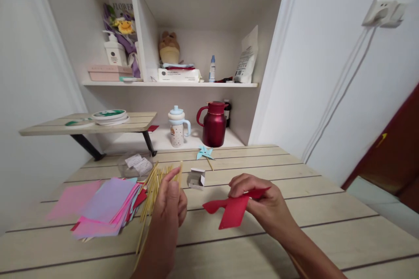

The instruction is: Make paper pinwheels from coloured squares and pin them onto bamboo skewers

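Right hand [260,198] first: it's closed in a pinch on a piece of red paper [234,213], fingers curled over the top and thumb tucked in from below, so the grip is pretty snug. Left hand [172,202] is mostly curled up, index finger poking up and away toward the far side, thumb lying along it. There's a thin stick right by that index fingertip, but honestly I can't tell if the hand is gripping it or it's just behind, so no call on what that one's holding.

The red paper is up in front of the right hand, above the near-middle part of the slatted wooden table [314,209], to the right of the left hand and not touching it. It's not flat at all: one flap hangs down toward the near side, another curls out to the left, and a third sticks out to the right past the fingers. Looks like a tiny dot or hole near the hanging flap's lower corner.

Just left of the left hand there's a loose bunch of thin wooden sticks [152,194], and left of those a messy pile of coloured paper squares [106,202], mostly pink and lilac. Farther back sit a small open white box [197,178] and a light-blue pinwheel [204,152] on a stick.
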Demonstrator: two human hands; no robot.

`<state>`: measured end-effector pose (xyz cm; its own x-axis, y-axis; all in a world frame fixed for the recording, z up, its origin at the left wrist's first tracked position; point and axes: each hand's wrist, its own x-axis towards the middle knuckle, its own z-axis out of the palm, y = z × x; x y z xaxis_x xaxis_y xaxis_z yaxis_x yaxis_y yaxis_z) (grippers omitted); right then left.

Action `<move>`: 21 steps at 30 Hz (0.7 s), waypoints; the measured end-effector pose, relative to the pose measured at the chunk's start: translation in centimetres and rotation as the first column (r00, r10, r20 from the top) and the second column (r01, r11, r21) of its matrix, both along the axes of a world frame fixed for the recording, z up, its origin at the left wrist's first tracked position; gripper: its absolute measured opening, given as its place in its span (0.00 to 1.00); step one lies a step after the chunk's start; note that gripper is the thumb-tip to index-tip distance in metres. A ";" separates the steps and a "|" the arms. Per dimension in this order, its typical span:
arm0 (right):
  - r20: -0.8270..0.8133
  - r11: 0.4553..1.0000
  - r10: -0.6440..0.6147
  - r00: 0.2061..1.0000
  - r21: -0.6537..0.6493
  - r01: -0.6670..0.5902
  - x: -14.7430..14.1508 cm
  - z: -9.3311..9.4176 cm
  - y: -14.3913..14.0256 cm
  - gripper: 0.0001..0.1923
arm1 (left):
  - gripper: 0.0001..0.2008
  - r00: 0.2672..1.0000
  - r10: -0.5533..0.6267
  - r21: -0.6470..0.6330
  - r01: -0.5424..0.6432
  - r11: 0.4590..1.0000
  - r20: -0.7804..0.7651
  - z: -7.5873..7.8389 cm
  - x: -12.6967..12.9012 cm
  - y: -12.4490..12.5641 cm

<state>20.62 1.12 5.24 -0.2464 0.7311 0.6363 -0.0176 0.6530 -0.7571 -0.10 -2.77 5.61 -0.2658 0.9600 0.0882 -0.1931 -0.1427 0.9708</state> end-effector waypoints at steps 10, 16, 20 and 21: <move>0.073 0.988 0.055 0.996 0.141 -0.065 -0.9 0.7 -0.8 0.11 | 0.21 0.965 -0.135 -0.038 0.130 0.991 -0.223 -1.4 0.6 -0.2; 0.044 0.984 0.034 0.998 0.171 -0.041 -0.9 0.7 -0.9 0.11 | 0.18 0.945 -0.135 -0.008 0.139 0.990 -0.296 -0.5 1.1 -1.0; 0.025 0.981 0.041 0.999 0.189 -0.045 -0.9 0.7 -0.9 0.09 | 0.17 0.940 -0.113 0.027 0.128 0.991 -0.321 -0.2 1.4 -1.3; 0.021 0.980 0.039 0.999 0.196 -0.042 -0.9 0.7 -0.8 0.09 | 0.17 0.944 -0.108 0.030 0.123 0.992 -0.311 -0.1 1.4 -1.3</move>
<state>19.77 0.29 5.93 -0.2850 0.5817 0.7618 -0.0353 0.7879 -0.6149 1.33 -4.12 5.48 -0.1057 0.9751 0.1952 0.0961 -0.1853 0.9780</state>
